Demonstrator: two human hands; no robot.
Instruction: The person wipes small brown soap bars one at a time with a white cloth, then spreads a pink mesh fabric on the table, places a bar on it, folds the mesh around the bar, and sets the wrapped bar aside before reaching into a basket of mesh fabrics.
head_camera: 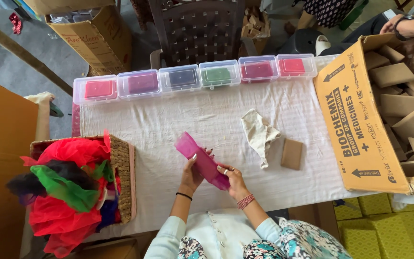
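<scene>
I hold a folded strip of sheer pink fabric (pixel 198 159) over the white-clothed table (pixel 159 129). My left hand (pixel 192 171) grips it at its near side with fingers curled over the edge. My right hand (pixel 232 180) pinches the lower end. The fabric's far end points up and to the left, free in the air. A woven basket (pixel 123 177) full of red, green and dark sheer fabrics (pixel 65 192) sits left of my hands.
A row of several clear lidded boxes (pixel 195 76), each with coloured fabric inside, lines the table's far edge. A crumpled white cloth (pixel 259 135) and small brown cardboard box (pixel 292 154) lie right. A large open carton (pixel 355 120) holds several brown boxes. Another person's hand (pixel 398 24) is at top right.
</scene>
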